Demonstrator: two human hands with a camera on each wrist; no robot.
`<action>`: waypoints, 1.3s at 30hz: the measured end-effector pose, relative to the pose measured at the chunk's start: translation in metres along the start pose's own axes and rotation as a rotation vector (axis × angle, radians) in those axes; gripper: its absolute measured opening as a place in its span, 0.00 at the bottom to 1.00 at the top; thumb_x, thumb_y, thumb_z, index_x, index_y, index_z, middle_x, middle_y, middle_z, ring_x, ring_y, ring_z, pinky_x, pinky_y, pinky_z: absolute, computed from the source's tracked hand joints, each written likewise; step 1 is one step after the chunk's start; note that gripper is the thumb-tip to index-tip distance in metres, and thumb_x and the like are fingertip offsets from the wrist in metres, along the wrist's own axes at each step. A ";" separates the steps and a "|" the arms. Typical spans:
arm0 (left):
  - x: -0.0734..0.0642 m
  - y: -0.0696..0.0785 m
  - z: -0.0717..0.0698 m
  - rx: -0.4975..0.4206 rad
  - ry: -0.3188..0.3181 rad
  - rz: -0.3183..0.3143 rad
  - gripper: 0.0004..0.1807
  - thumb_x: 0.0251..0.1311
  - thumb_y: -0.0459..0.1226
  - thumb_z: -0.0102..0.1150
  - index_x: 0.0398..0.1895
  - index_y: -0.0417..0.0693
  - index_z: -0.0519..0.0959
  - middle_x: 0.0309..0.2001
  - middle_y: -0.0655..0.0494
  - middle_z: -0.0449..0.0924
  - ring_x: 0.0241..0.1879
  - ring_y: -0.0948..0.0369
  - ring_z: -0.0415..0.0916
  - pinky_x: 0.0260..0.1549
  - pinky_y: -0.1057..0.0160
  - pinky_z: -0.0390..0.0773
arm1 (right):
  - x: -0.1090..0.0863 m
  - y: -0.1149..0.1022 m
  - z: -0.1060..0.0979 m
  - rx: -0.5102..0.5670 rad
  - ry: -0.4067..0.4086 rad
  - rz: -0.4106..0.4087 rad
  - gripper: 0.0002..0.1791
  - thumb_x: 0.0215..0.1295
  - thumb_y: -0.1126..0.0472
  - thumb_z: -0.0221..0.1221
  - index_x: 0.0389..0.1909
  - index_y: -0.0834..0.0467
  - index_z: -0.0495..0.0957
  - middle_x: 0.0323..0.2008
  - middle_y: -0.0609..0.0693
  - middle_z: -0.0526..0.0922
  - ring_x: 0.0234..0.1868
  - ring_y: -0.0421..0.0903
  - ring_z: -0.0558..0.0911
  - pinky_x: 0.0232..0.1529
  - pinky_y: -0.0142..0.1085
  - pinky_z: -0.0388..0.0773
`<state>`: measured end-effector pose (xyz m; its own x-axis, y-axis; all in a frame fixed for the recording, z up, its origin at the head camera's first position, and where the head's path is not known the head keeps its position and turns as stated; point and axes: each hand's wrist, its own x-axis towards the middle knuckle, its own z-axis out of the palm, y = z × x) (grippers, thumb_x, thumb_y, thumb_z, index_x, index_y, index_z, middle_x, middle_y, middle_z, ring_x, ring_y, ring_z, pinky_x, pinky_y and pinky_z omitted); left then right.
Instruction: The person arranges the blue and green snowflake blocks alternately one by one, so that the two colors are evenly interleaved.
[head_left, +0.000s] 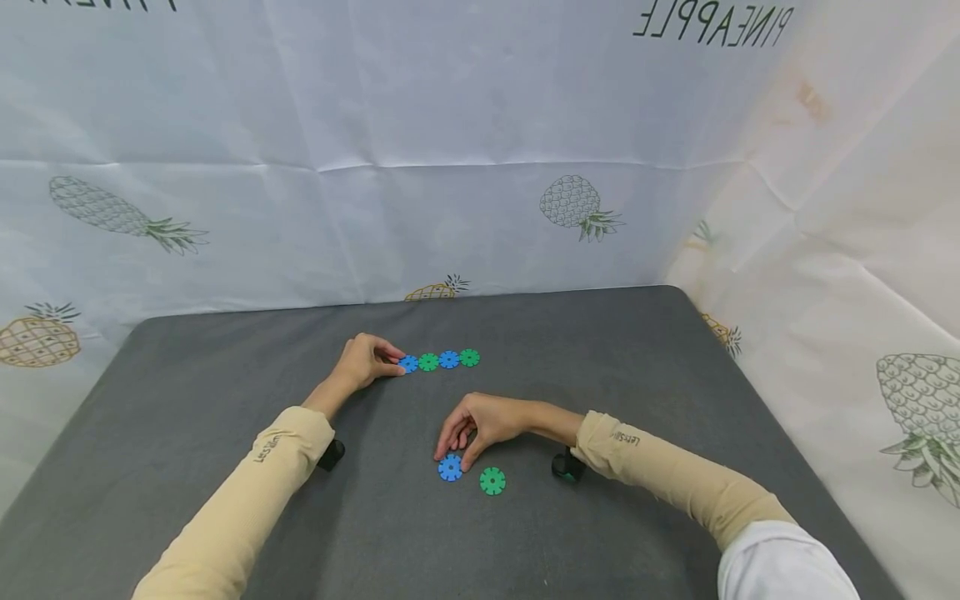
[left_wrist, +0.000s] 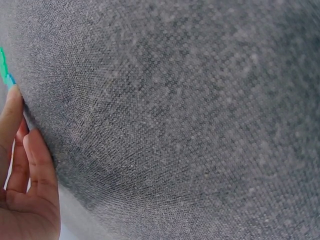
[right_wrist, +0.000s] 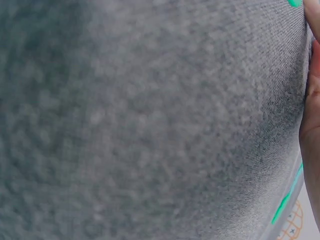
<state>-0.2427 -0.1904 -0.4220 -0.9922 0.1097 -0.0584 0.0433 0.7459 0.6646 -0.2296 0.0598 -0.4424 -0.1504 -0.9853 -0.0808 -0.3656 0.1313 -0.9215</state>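
Blue discs (head_left: 450, 468) sit pinched thumb-to-finger in the forward-stretched left grip (head_left: 366, 362) and the arched, downward-pointing right grip (head_left: 486, 420).

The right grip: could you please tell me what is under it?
At the right grip, a blue disc shows, with grey table around it; whatever lies directly beneath the palm is covered from view.

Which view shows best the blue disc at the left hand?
The head view: the blue disc appears nearly whole, beside the left hand. Left wrist shows only a thin sliver near its left edge; right wrist, nothing recognisable.
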 end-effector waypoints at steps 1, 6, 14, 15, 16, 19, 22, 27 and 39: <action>0.000 0.000 0.000 0.000 0.000 0.000 0.12 0.51 0.32 0.71 0.39 0.35 0.85 0.37 0.44 0.85 0.31 0.55 0.80 0.31 0.58 0.79 | 0.000 0.000 0.000 -0.005 0.002 -0.001 0.18 0.50 0.69 0.70 0.44 0.65 0.83 0.42 0.44 0.86 0.40 0.38 0.81 0.45 0.36 0.79; 0.001 0.002 0.000 0.000 0.000 0.012 0.12 0.51 0.32 0.71 0.39 0.35 0.85 0.37 0.43 0.85 0.30 0.55 0.80 0.31 0.59 0.79 | -0.003 -0.001 0.002 -0.030 0.043 -0.012 0.16 0.50 0.68 0.71 0.42 0.63 0.84 0.39 0.43 0.86 0.38 0.37 0.81 0.43 0.35 0.80; 0.001 0.002 -0.001 -0.001 0.000 0.021 0.12 0.51 0.32 0.71 0.39 0.35 0.85 0.37 0.43 0.85 0.29 0.57 0.78 0.28 0.61 0.77 | -0.007 -0.001 0.004 0.082 0.123 -0.009 0.16 0.49 0.71 0.70 0.41 0.66 0.83 0.39 0.50 0.86 0.39 0.41 0.84 0.43 0.40 0.81; 0.001 0.002 -0.001 -0.001 0.001 0.019 0.12 0.51 0.32 0.71 0.39 0.35 0.85 0.37 0.43 0.85 0.29 0.57 0.78 0.28 0.61 0.77 | -0.007 -0.001 0.004 0.107 0.126 -0.009 0.16 0.49 0.72 0.70 0.41 0.67 0.82 0.40 0.52 0.86 0.39 0.43 0.85 0.43 0.41 0.81; 0.001 0.002 -0.001 -0.001 0.001 0.017 0.12 0.51 0.32 0.71 0.39 0.35 0.85 0.37 0.43 0.85 0.29 0.57 0.78 0.28 0.61 0.77 | -0.008 -0.001 0.004 0.131 0.129 -0.006 0.16 0.49 0.72 0.69 0.42 0.68 0.82 0.40 0.54 0.85 0.39 0.44 0.85 0.43 0.42 0.81; 0.001 0.002 -0.001 -0.003 0.002 0.016 0.12 0.51 0.32 0.71 0.39 0.35 0.85 0.37 0.43 0.85 0.29 0.57 0.78 0.28 0.62 0.77 | -0.011 0.002 0.004 0.190 0.152 -0.003 0.16 0.50 0.74 0.68 0.43 0.70 0.81 0.42 0.57 0.85 0.39 0.47 0.86 0.44 0.43 0.81; 0.001 0.001 0.000 -0.002 0.002 0.016 0.12 0.51 0.32 0.71 0.39 0.35 0.85 0.37 0.43 0.85 0.29 0.56 0.78 0.29 0.61 0.77 | -0.015 0.004 0.002 0.229 0.203 0.009 0.16 0.50 0.75 0.67 0.43 0.70 0.81 0.42 0.58 0.85 0.40 0.48 0.86 0.45 0.44 0.80; 0.001 0.002 0.000 0.000 -0.002 0.019 0.12 0.51 0.33 0.71 0.39 0.35 0.85 0.37 0.43 0.85 0.30 0.55 0.79 0.30 0.59 0.78 | -0.021 0.004 -0.001 0.257 0.299 0.024 0.16 0.50 0.75 0.68 0.42 0.69 0.81 0.41 0.59 0.85 0.40 0.49 0.86 0.44 0.45 0.80; -0.002 0.001 -0.002 -0.008 -0.011 0.019 0.12 0.52 0.32 0.70 0.39 0.34 0.85 0.37 0.43 0.84 0.30 0.56 0.78 0.29 0.60 0.77 | -0.038 0.012 -0.003 0.302 0.466 0.025 0.18 0.49 0.73 0.69 0.43 0.71 0.81 0.41 0.59 0.85 0.40 0.50 0.85 0.43 0.46 0.81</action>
<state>-0.2413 -0.1908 -0.4198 -0.9899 0.1312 -0.0541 0.0611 0.7384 0.6716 -0.2307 0.0996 -0.4496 -0.5714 -0.8206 0.0096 -0.0872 0.0491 -0.9950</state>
